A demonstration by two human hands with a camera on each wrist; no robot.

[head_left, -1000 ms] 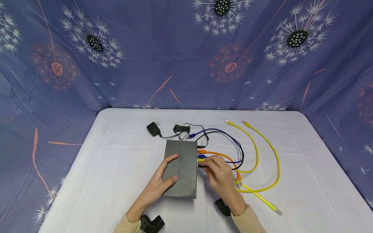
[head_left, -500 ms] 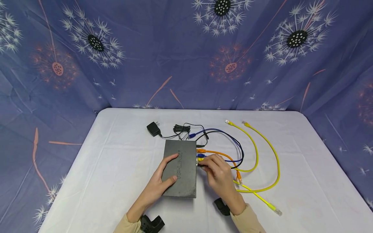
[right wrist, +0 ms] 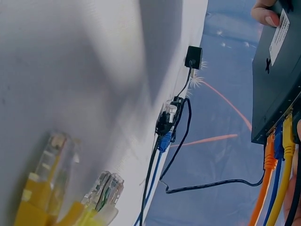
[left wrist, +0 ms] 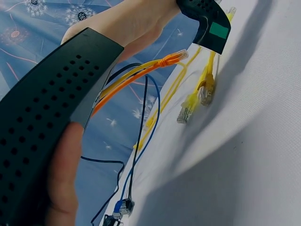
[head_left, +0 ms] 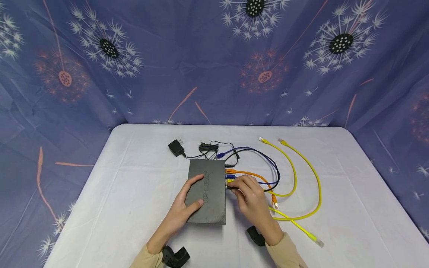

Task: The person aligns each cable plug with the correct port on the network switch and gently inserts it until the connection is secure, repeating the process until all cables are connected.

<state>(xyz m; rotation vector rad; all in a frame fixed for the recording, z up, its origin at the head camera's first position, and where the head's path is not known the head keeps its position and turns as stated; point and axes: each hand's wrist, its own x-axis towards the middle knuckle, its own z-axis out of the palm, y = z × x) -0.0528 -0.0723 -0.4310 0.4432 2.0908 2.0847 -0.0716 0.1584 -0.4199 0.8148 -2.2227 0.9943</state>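
A dark grey TP-LINK network switch (head_left: pixel 211 214) is held off the table by my left hand (head_left: pixel 181 208). That hand's thumb and a finger lie on the top, while fingertips (right wrist: pixel 271 20) show against the underside in the right wrist view. My right hand (head_left: pixel 252 201) pinches a black network cable plug (head_left: pixel 231 187) at the switch's right side; its fingers partly hide the plug, so how deep it sits cannot be told. Above it in the row, orange (right wrist: pixel 270 153), blue (right wrist: pixel 279 143) and yellow (right wrist: pixel 288 136) plugs sit in ports.
A black power adapter (head_left: pixel 176 148) with its bundled cord (head_left: pixel 208 147) lies behind the switch. Loops of yellow cable (head_left: pixel 319 182) spread to the right on the white table (head_left: pixel 355 208). Loose ends include a blue plug (head_left: pixel 220 155) and an orange plug (head_left: pixel 275 203).
The switch and my right hand have shifted very slightly toward the far side. Both hands keep the same hold throughout.
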